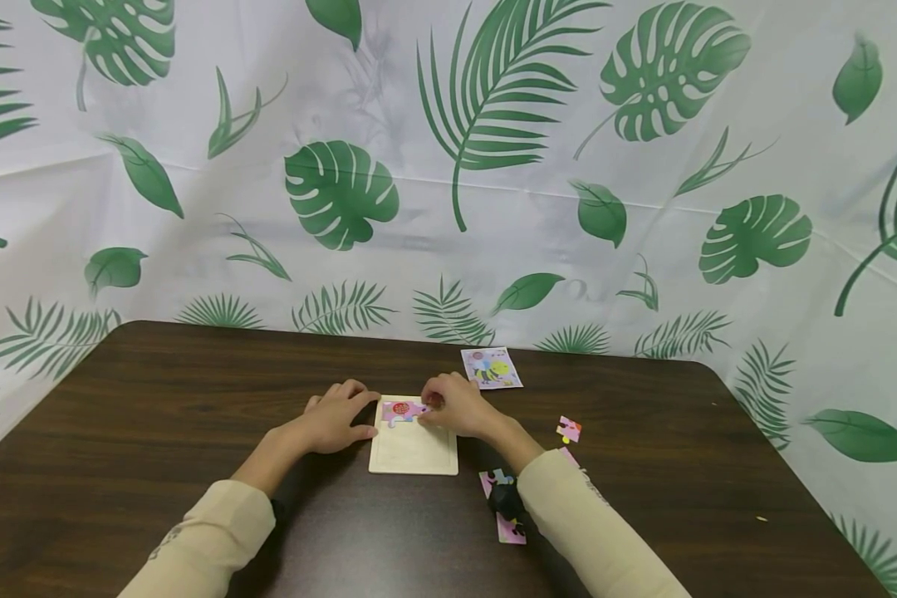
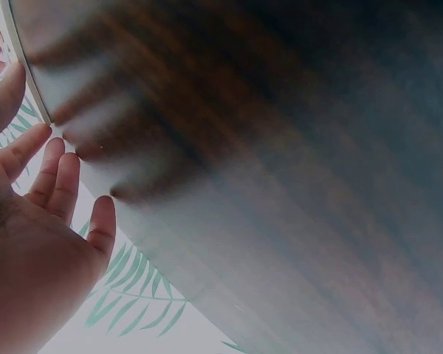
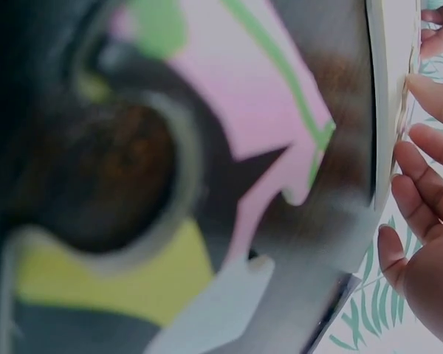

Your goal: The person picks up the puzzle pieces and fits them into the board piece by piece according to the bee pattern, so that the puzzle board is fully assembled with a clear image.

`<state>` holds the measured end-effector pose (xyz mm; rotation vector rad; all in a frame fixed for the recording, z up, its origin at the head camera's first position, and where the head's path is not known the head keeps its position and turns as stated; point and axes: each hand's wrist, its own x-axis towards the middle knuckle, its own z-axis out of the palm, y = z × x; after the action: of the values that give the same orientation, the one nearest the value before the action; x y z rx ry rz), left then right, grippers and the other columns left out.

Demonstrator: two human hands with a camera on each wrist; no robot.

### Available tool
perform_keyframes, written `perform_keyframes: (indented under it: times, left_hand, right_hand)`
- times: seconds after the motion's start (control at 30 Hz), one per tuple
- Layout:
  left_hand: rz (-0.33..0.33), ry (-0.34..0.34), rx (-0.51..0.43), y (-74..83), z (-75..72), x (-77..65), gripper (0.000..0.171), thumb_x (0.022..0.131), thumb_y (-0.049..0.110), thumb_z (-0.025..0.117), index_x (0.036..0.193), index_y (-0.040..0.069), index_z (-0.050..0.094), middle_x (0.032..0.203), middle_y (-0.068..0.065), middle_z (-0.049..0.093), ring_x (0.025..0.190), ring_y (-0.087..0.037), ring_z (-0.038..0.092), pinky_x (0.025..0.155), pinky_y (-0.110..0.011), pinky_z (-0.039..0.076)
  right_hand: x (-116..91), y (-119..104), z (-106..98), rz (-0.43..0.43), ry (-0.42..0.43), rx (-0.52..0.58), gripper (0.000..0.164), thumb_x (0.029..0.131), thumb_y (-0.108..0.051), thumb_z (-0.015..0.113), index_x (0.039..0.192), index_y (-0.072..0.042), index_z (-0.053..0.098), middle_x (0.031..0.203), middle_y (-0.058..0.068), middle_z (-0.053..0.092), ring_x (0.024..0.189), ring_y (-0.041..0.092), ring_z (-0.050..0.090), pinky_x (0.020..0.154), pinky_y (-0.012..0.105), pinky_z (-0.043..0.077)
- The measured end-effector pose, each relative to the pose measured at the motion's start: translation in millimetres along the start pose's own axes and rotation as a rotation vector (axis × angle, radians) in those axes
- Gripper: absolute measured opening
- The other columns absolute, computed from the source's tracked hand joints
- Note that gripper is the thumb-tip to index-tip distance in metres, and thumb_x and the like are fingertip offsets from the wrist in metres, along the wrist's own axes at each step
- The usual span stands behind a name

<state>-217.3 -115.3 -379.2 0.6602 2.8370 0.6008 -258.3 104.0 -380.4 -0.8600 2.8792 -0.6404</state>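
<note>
A pale wooden puzzle tray (image 1: 414,458) lies on the dark table. Pink pieces with a red round print (image 1: 401,409) sit along its far left inside edge. My left hand (image 1: 338,418) rests at the tray's left side, thumb and fingertips spread along the rim; in the left wrist view these fingers (image 2: 63,181) are extended. Over the tray's far right corner, my right hand (image 1: 458,405) pinches a puzzle piece (image 1: 423,409), mostly hidden by the fingers. The right wrist view shows the right thumb and fingers (image 3: 421,184) at the tray's edge.
Loose puzzle pieces (image 1: 512,530) lie right of the tray, partly behind the right wrist's black camera (image 1: 504,501). Another pink piece (image 1: 569,428) lies farther right. A picture card with a bee (image 1: 492,368) lies behind the right hand. A leaf-print cloth (image 1: 448,249) hangs behind the table.
</note>
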Motion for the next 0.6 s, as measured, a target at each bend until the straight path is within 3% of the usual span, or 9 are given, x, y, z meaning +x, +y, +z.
perform_keyframes:
  times: [0.6]
  left_hand:
    - [-0.001, -0.004, -0.008, -0.2, 0.1, 0.1, 0.051, 0.089, 0.027, 0.060, 0.133, 0.006, 0.045, 0.126, -0.016, 0.040, 0.117, -0.035, 0.036, 0.085, -0.058, 0.030]
  right_hand:
    - [-1.3, 2.7, -1.3, -0.069, -0.003, -0.005, 0.010, 0.079, -0.016, 0.072, 0.086, -0.010, 0.067, 0.079, 0.000, 0.058, 0.081, 0.017, 0.046, 0.068, 0.031, 0.032]
